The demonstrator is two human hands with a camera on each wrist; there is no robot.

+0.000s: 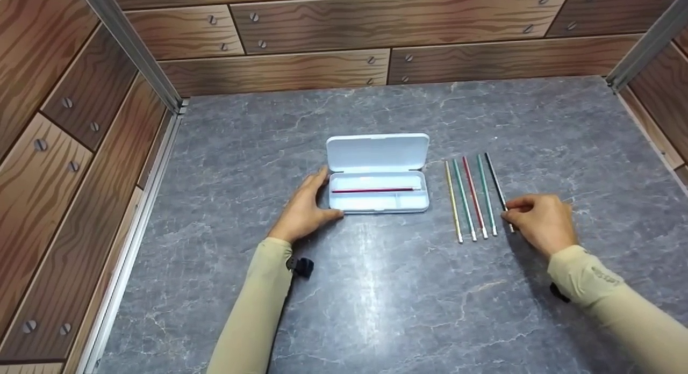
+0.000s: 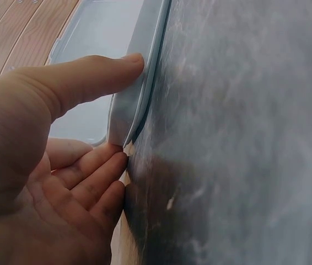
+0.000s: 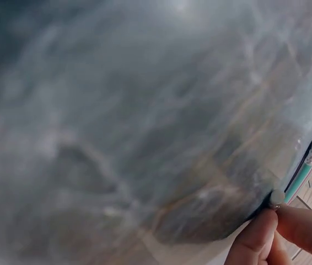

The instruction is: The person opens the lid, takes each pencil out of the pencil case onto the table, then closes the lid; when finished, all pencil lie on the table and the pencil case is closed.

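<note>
A pale blue plastic pencil case lies on the table with its lid raised at the back. Inside it, a red pencil rests lengthwise. My left hand grips the case's left end, thumb along the front wall and fingers round the side; the left wrist view shows the thumb pressing that wall. My right hand pinches a black pencil near its pale eraser end, between thumb and fingertips. In the right wrist view the pinched eraser end shows at the fingertips.
Left of the black pencil lie a green pencil, a red pencil, another green pencil and a yellow pencil, side by side. The grey marbled table is bounded by wood-patterned walls and metal posts.
</note>
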